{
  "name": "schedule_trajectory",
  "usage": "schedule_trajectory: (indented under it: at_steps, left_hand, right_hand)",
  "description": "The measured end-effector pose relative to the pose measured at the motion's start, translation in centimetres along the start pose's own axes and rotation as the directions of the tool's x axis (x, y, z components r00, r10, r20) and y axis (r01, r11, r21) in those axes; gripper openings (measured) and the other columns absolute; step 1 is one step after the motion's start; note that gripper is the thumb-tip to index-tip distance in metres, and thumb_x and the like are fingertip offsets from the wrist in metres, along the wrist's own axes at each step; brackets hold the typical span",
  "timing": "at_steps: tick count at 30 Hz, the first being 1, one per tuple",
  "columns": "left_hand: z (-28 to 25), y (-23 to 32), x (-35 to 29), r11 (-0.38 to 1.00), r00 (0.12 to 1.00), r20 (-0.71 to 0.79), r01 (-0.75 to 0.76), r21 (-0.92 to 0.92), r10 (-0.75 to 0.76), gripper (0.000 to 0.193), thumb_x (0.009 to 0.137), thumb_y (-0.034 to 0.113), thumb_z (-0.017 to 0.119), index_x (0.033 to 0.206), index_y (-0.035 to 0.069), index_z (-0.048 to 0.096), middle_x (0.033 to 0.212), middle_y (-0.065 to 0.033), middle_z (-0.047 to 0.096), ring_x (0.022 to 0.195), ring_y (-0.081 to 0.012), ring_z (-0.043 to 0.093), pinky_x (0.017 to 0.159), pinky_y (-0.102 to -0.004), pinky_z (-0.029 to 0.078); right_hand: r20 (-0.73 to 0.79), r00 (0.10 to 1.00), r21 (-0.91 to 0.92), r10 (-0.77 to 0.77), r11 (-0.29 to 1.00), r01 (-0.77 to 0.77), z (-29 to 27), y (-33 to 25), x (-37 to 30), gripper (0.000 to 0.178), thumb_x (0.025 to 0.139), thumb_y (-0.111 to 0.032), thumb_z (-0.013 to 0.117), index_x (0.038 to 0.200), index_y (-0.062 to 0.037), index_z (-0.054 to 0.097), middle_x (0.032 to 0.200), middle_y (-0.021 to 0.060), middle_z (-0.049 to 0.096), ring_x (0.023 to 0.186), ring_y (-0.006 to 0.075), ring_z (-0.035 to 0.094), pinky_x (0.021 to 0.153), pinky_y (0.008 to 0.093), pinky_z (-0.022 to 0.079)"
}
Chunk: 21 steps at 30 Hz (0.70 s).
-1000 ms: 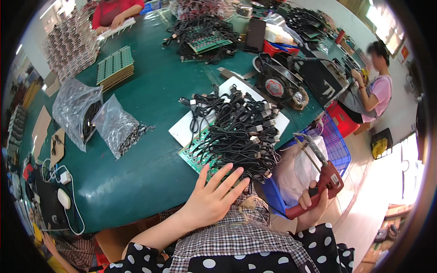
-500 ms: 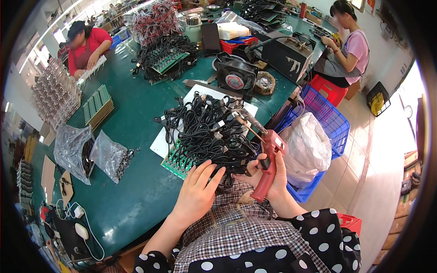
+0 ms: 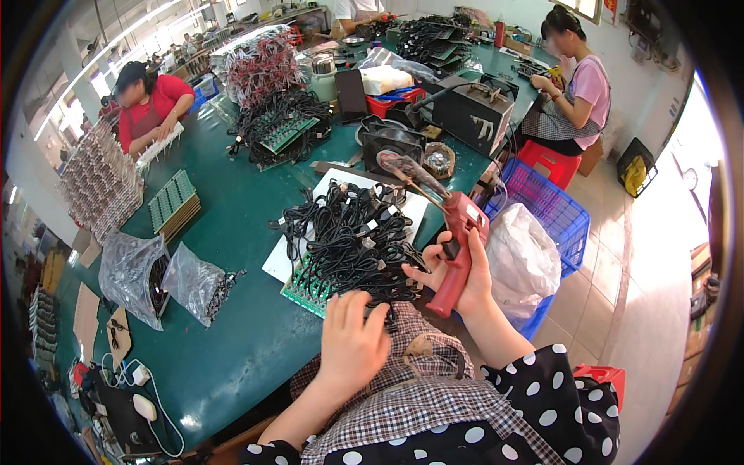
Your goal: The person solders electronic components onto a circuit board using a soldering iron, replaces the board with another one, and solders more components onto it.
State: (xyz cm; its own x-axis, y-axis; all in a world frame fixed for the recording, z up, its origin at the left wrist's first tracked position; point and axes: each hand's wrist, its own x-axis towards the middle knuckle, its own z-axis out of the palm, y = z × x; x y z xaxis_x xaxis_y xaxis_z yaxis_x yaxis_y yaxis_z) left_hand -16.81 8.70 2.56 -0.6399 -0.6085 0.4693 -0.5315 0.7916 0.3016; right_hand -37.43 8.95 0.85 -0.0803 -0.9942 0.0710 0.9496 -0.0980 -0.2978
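My right hand (image 3: 470, 271) is wrapped round the red handle of a pistol-shaped soldering gun (image 3: 459, 273), raised so its metal barrel points up and to the far left. My left hand (image 3: 350, 341) hangs by the table's near edge, fingers slightly bent and apart, with nothing visible in it. Just beyond its fingertips lies a green circuit board panel (image 3: 304, 293). A heap of black cables (image 3: 360, 240) with plug ends covers most of that panel. Beneath both is a white board (image 3: 277, 263).
A small black fan (image 3: 389, 143) and a dark metal box (image 3: 473, 116) stand beyond the cables. Plastic bags (image 3: 186, 283) and stacked boards (image 3: 172, 203) lie left. On the right is a blue basket (image 3: 570, 217) with a white bag (image 3: 523, 252). Two co-workers (image 3: 155, 101) (image 3: 581, 85) sit farther off.
My left hand has drawn back from the panel's edge toward me, its fingers more bent. The soldering gun has risen slightly away from the cables, still in my right hand. The view has shifted a little.
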Motion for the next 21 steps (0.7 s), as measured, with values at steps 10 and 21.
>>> schedule_trajectory:
  at_steps: [10, 21]
  left_hand:
    - [3.9, 0.5, 2.1, 0.855, 0.99, -0.005, -0.12, 0.504, 0.142, 0.022, 0.074, 0.013, 0.055, 0.095, 0.006, 0.056, 0.066, -0.0014, 0.049, 0.057, -0.0148, 0.051, 0.051, -0.0255, 0.04]
    - [2.1, -0.3, 0.8, 0.982, 0.984, 0.165, 0.043, 0.187, -0.074, 0.026, 0.077, 0.019, 0.061, 0.1, 0.009, 0.057, 0.077, -0.0073, 0.057, 0.071, -0.0237, 0.054, 0.06, -0.033, 0.044]
  right_hand:
    - [-0.101, 0.989, 0.099, -0.106, 0.988, 0.116, -2.6, -2.3, -2.5, 0.027, 0.085, -0.036, 0.054, 0.103, -0.0169, 0.051, 0.091, -0.0047, 0.058, 0.084, 0.0135, 0.055, 0.093, 0.0576, 0.032]
    - [-0.14, 0.985, 0.128, -0.103, 0.984, 0.121, -2.9, -2.6, -2.9, 0.028, 0.084, -0.036, 0.057, 0.101, -0.0148, 0.051, 0.093, -0.0034, 0.056, 0.084, 0.0137, 0.053, 0.091, 0.0515, 0.037]
